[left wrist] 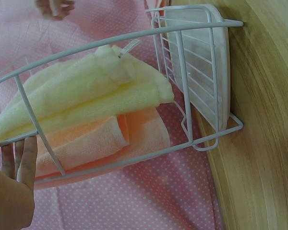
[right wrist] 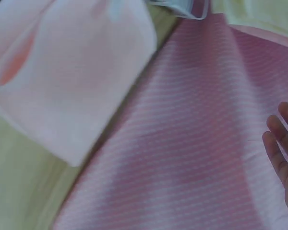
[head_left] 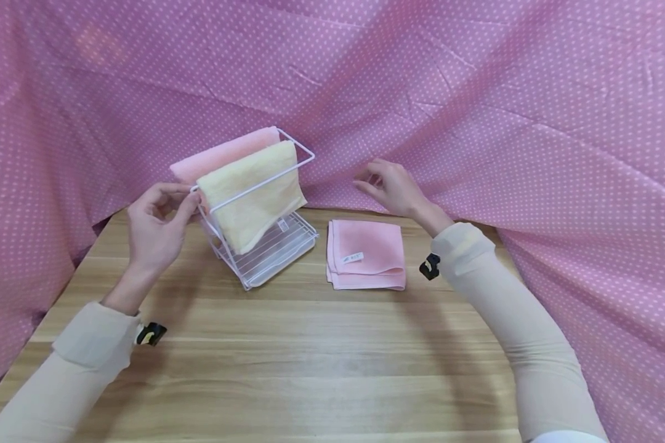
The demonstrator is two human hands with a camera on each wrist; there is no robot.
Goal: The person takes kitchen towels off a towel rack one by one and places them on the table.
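Note:
A white wire rack (head_left: 255, 184) with a drip tray (head_left: 288, 257) at its base stands on the left part of the table. Over its bars hang a pale yellow towel (head_left: 249, 191) and, behind it, a pink-orange towel (head_left: 227, 154). My left hand (head_left: 157, 224) pinches the rack's upper left end; in the left wrist view its fingers (left wrist: 26, 160) lie against a wire bar. In the air to the right of the rack is my right hand (head_left: 390, 187), fingers loosely bent and holding nothing. Below it, a folded pink towel (head_left: 371, 246) with a white label lies flat.
The wooden table (head_left: 321, 363) ends at the back against a pink polka-dot cloth (head_left: 421, 80), which also hangs at both sides. The rack stands close to that back edge.

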